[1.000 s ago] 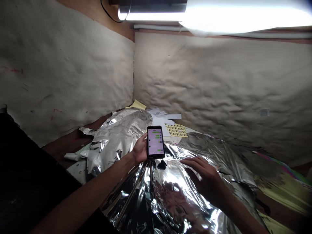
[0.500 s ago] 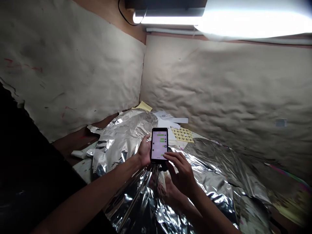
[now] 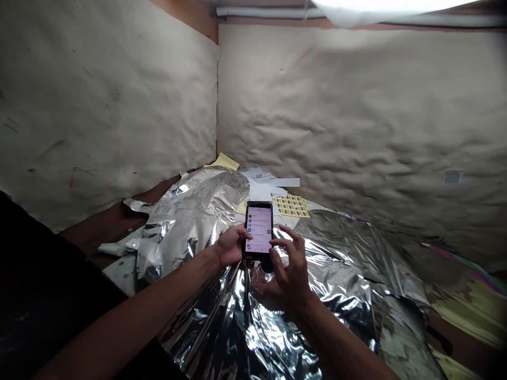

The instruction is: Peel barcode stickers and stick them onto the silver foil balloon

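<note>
A black smartphone [image 3: 260, 224] with a lit screen showing a list stands nearly upright in front of me. My left hand [image 3: 231, 245] is closed around its left side, the thumb lying over the lower left of the screen. Beside the lower right edge of the phone is my right hand [image 3: 292, 264], its fingers bent and spread with nothing held. Whether a fingertip touches the phone's edge I cannot tell. Crumpled silver foil sheeting [image 3: 222, 195] spreads under and around both hands.
Behind the phone lie a yellow sheet of labels [image 3: 291, 205], white papers [image 3: 263, 190] and a folded yellow paper [image 3: 225, 161]. Wrinkled paper-covered walls [image 3: 348, 105] meet in a corner beyond. A dark surface [image 3: 43, 285] fills the lower left.
The phone screen has switched from chat bubbles to a list. My left thumb has moved onto the screen; my right fingers have drawn back to its right edge. The view has tilted down.
</note>
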Motion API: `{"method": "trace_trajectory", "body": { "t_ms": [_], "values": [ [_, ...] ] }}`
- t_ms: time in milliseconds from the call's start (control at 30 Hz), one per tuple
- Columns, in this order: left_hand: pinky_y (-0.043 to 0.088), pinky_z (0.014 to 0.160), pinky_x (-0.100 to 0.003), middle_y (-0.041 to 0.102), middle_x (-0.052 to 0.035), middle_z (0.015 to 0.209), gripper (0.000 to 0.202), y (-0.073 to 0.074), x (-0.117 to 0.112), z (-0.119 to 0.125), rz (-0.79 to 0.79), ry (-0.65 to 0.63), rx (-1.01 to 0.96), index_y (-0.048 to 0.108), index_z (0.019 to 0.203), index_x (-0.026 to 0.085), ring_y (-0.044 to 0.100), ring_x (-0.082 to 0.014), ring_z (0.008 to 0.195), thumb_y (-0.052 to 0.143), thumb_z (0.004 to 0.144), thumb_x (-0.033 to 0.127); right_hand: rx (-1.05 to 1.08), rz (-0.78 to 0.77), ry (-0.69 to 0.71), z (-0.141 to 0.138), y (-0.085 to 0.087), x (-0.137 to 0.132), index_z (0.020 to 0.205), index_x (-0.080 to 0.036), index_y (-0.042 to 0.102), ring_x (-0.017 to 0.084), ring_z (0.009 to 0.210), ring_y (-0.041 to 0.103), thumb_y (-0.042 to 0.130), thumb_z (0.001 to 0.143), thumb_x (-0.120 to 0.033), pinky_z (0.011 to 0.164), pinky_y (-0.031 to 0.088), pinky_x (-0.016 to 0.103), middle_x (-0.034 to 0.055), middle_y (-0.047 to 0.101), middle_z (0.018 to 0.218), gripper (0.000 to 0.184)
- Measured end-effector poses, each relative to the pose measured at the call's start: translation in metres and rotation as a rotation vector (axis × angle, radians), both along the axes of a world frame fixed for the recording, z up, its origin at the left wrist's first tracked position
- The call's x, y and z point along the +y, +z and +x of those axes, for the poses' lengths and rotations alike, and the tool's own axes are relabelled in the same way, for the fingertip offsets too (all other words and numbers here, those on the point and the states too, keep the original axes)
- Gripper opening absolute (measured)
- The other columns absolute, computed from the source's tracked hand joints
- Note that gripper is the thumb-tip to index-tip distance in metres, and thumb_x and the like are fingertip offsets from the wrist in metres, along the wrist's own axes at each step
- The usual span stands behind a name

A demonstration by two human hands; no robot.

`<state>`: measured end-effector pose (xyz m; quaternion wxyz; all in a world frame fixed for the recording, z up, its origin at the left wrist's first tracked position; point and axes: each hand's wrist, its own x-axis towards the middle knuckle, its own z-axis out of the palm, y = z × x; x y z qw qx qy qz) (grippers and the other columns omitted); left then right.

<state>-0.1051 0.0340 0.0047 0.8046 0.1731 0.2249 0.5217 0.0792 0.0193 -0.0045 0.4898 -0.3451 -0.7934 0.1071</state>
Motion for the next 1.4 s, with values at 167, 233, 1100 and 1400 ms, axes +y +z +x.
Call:
{"method": "trace_trajectory", "body": {
  "t_ms": [167,233,1100,1400],
  "values": [
    [0.047,0.094,-0.048,0.069,-0.0174,0.108,0.054,-0.001,0.001,0.002,0.011,-0.005,0.015,0.049,0.133,0.005,0.067,-0.0308,0.099,0.048,0.079,0.0,0.02,-0.046,-0.017,0.001,0.0,0.001,0.103,-0.023,0.056,0.031,0.123,0.045,0.049,0.089,-0.022,0.099,0.042,0.056,0.0099,0.048,0.131,0.015],
    [0.047,0.093,-0.048,0.068,-0.0197,0.11,0.044,0.004,0.0,0.003,0.012,-0.026,0.002,0.05,0.131,0.004,0.066,-0.0318,0.101,0.048,0.088,0.014,0.003,-0.011,-0.006,0.0,-0.001,0.001,0.105,-0.024,0.055,0.033,0.123,0.045,0.051,0.086,-0.022,0.096,0.043,0.059,0.0105,0.049,0.129,0.019],
    [0.046,0.091,-0.043,0.069,-0.0193,0.106,0.053,0.005,-0.003,0.003,0.056,-0.165,0.002,0.054,0.13,0.005,0.066,-0.0302,0.098,0.035,0.098,0.043,-0.101,-0.081,-0.047,0.003,-0.013,0.015,0.121,-0.021,0.054,0.033,0.131,0.034,0.061,0.086,-0.027,0.106,0.034,0.06,0.0132,0.036,0.141,0.036],
    [0.045,0.091,-0.043,0.068,-0.0199,0.107,0.056,0.003,-0.002,0.003,0.069,-0.18,-0.012,0.054,0.129,0.004,0.066,-0.0311,0.098,0.036,0.097,0.045,-0.054,-0.081,-0.041,0.003,-0.012,0.015,0.122,-0.025,0.054,0.033,0.132,0.034,0.063,0.085,-0.027,0.105,0.036,0.061,0.0119,0.035,0.142,0.038]
  ]
}}
